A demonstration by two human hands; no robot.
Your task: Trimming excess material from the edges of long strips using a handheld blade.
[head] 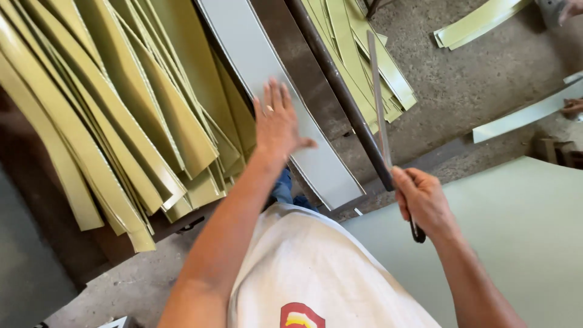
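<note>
My left hand [276,121] lies flat, fingers spread, on a long pale grey metal strip [255,54] that runs from the top centre toward me. A ring shows on one finger. My right hand [422,200] is closed around the dark handle of a long lever [364,115], a dark bar with a thin grey blade beside it, running up and away to the top centre. The strip lies just left of that bar.
A big fan of olive-green metal strips [115,109] covers the left side. More green strips [358,54] lie right of the bar on the concrete floor [473,85]. A large pale green sheet [522,237] fills the lower right. Another person's hand [571,108] shows at the right edge.
</note>
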